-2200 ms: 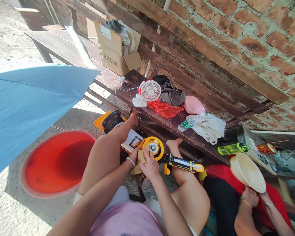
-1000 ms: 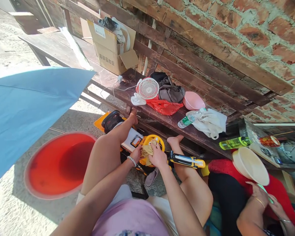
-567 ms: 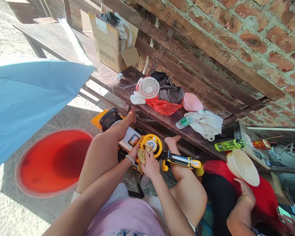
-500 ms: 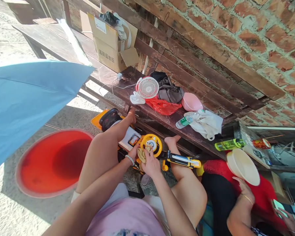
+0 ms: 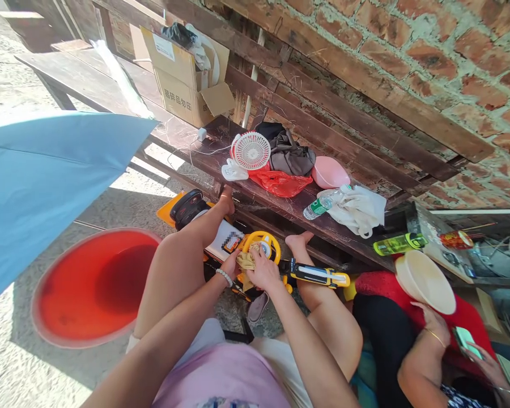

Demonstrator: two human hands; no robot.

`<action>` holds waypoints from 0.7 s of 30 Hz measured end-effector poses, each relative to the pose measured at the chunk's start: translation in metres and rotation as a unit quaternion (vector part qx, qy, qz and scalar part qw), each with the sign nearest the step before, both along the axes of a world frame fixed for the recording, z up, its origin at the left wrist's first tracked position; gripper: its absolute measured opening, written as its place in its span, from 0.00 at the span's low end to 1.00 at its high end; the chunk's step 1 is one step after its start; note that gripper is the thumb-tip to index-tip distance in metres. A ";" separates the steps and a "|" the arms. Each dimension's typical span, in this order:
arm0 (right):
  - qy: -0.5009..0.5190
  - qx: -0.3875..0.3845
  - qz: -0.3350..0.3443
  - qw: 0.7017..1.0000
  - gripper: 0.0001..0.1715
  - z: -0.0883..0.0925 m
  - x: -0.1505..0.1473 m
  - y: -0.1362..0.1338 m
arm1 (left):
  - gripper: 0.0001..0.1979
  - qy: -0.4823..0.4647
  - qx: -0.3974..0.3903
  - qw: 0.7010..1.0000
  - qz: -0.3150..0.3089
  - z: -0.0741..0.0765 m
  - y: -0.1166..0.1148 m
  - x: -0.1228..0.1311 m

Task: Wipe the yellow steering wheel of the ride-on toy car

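Pinching a crumpled tan cloth [image 5: 247,263] between them, the left hand [image 5: 230,265] and the right hand [image 5: 263,273] sit close together, not spread, right against a yellow toy steering wheel [image 5: 259,245]; the right hand's fingers [image 5: 257,256] press down on the cloth from above, while how the left hand's fingers grip is hidden in its folds. The wheel belongs to a yellow-and-black ride-on toy car [image 5: 221,241], which lies between the person's bare legs [image 5: 174,266]; a white beaded bracelet [image 5: 224,277] circles the left wrist. Just beyond the hands runs a dark wooden bench [image 5: 280,216], with a white desk fan [image 5: 251,151] and a red plastic bag [image 5: 280,184] on it; a red plastic basin [image 5: 93,289] lies left of the left arm. Well right of the hands, a co-worker's hand [image 5: 433,323] holds a cream plastic bowl [image 5: 425,282] tilted. Loosely bunched, the cloth could slip or catch on the wheel's spokes if either hand's pressure eases; the toy could also tip toward the basin if the legs shift, though what bears it is hidden.
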State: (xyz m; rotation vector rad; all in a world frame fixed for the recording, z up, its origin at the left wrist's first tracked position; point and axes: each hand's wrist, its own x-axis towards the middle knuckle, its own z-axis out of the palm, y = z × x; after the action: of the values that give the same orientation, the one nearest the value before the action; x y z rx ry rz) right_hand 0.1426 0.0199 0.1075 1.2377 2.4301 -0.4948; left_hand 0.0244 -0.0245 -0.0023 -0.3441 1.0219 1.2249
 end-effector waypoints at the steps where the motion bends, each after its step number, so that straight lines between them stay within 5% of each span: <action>1: -0.002 -0.001 -0.008 1.000 0.35 0.000 0.000 0.000 | 0.20 -0.002 0.002 1.000 -0.002 0.000 0.000 0.000; 9: -0.028 0.011 -0.094 0.995 0.37 -0.007 0.001 -0.017 | 0.17 -0.037 0.038 0.999 0.007 -0.010 -0.002 0.001; 16: 0.010 0.008 -0.018 1.000 0.36 -0.008 0.022 -0.050 | 0.17 -0.063 0.054 0.996 0.031 -0.011 0.002 0.005; 21: 0.079 0.045 -0.027 0.995 0.40 0.001 0.011 -0.023 | 0.19 -0.090 0.054 0.993 0.055 -0.011 0.002 0.006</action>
State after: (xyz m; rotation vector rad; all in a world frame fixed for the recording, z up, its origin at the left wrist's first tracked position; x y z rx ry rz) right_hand 0.1537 -0.0033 0.1085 1.3524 2.5809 -0.5227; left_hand 0.0300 -0.0224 -0.0134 -0.4223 0.7873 1.3170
